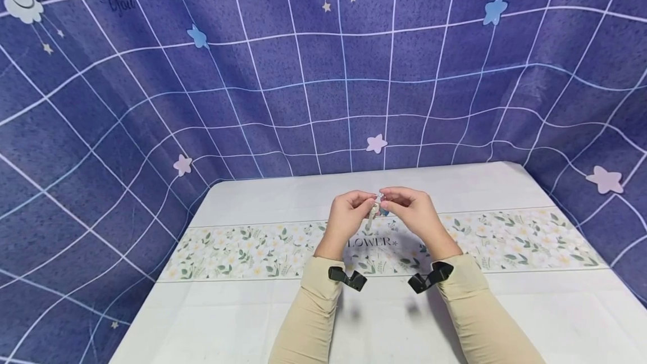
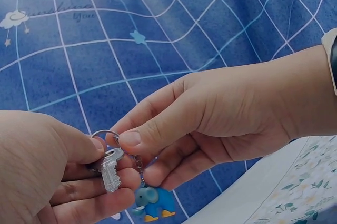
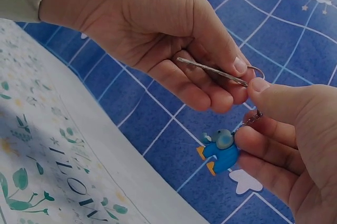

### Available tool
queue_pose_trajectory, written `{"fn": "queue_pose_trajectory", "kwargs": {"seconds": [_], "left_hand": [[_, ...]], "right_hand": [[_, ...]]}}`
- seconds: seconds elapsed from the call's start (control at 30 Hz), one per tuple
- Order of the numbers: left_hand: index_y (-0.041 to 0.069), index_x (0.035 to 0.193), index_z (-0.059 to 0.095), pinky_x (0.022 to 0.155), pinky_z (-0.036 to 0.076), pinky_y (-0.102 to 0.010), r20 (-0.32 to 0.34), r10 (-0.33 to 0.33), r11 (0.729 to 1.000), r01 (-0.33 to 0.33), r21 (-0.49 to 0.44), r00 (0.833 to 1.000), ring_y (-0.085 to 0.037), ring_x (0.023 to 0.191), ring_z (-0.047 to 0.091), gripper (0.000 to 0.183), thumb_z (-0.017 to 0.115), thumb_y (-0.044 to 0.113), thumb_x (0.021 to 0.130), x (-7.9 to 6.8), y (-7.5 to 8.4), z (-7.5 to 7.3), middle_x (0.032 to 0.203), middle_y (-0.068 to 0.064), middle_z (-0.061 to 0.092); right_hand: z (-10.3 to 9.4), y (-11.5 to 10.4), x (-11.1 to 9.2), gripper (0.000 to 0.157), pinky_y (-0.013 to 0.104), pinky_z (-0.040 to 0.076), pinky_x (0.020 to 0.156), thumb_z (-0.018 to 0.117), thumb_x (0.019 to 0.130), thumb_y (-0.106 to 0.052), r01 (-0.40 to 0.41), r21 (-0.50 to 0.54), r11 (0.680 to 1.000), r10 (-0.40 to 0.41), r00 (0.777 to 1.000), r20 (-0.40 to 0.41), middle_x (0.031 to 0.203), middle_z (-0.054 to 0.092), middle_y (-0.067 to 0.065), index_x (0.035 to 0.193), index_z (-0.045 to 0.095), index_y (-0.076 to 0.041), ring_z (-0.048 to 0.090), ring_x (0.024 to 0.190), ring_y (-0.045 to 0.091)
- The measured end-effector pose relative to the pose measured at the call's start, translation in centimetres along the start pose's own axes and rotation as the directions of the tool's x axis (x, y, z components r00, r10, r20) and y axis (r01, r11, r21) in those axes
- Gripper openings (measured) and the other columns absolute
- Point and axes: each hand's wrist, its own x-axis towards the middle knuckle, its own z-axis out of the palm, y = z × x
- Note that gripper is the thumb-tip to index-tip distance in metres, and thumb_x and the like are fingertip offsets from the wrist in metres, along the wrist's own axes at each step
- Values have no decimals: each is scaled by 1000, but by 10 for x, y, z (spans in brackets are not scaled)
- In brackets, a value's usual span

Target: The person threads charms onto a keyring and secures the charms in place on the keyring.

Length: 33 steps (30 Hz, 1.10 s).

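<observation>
Both hands meet above the table and pinch one metal key ring (image 2: 103, 132) between thumbs and fingers. My left hand (image 1: 346, 215) grips the ring's left side, with a silver key (image 2: 110, 171) lying against its fingers. On the other side my right hand (image 1: 415, 213) pinches the ring between thumb and forefinger. A short chain (image 3: 254, 119) runs from the ring past the right fingers. From it hangs a blue elephant charm (image 3: 224, 150) with yellow feet. In the right wrist view the key is seen edge-on. Fingertips hide part of the ring.
A white table (image 1: 242, 319) with a floral printed band (image 1: 227, 251) lies below the hands. Behind it and at its sides hangs a blue gridded cloth (image 1: 283, 100). Black camera mounts (image 1: 347, 278) sit on both wrists.
</observation>
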Motion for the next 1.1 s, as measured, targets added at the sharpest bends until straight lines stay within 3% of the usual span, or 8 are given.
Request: {"fn": "queue_pose_trajectory", "kwargs": {"seconds": [0.17, 0.4, 0.63, 1.1], "left_hand": [[-1, 104, 76, 74, 63, -36, 0, -8, 1000, 8, -19, 1000, -33, 83, 74, 15, 69, 10, 97, -1, 1, 1, 93, -18, 76], [1, 102, 77, 72, 62, -29, 17, -13, 998, 14, -68, 1000, -15, 76, 73, 14, 69, 12, 97, 0, -1, 1, 87, -14, 76], [1, 101, 77, 72, 63, -31, 15, -34, 995, 35, -97, 999, -14, 75, 73, 14, 69, 12, 97, 1, -3, 2, 85, -13, 76], [-3, 104, 75, 73, 63, -31, 18, -91, 985, 93, -145, 996, -30, 84, 75, 15, 68, 8, 97, -1, 0, 5, 96, -21, 75]], "right_hand": [[0, -4, -1, 29, 19, 57, 73, 73, 90, 2, 4, 17, 1000, -4, 1000, -9, 105, 72, 26, 118, 69, 8, 70, 84, 14], [0, 2, 1, 29, 18, 57, 71, 72, 90, 4, -20, 93, 995, 21, 1000, -11, 105, 71, 29, 119, 68, 10, 68, 80, 5], [0, 5, 1, 31, 18, 57, 73, 73, 90, 3, -44, 114, 993, 45, 999, -9, 107, 71, 30, 120, 68, 9, 68, 83, 5], [0, 3, 2, 29, 19, 57, 71, 72, 90, 4, -20, 123, 992, 19, 1000, 7, 107, 71, 30, 118, 68, 10, 69, 80, 8]]}}
